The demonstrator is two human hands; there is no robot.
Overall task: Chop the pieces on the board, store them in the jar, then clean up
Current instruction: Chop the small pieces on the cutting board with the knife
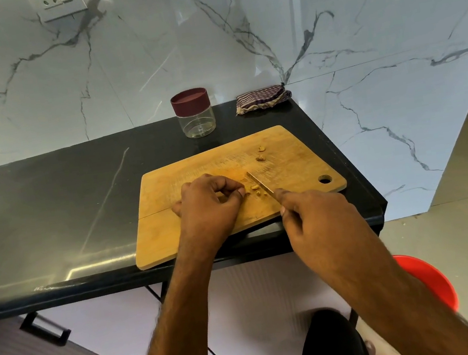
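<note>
Right hand (317,213): nearest the lens, at the near right edge of the cutting board (225,209); fingers curled round a knife handle that the hand hides, forefinger laid along the spine — a grip that steers the edge.
Knife (260,184): blade runs from that hand toward the board's middle, edge down among the pieces; judged mid-cut.
Left hand (209,205): on the board's middle, fingers curled, tips pinching something small against the wood; tucked knuckles keep the tips back from the blade.
Pieces in work (254,190): small tan bits on the board's middle, touching or just beside the left fingertips (241,192), between them and the blade.
Uncut pieces (261,153): two little clumps toward the board's far side, well apart from both hands — chopping judged unfinished.
Jar (194,113): just beyond the board's far edge, upright, maroon lid on, glass apparently empty; kept near for filling.
Cloth (262,98): folded, checked, beyond the board's far right corner against the wall; likely for wiping down.
Red bucket (430,281): on the floor, below and right of the board.
</note>
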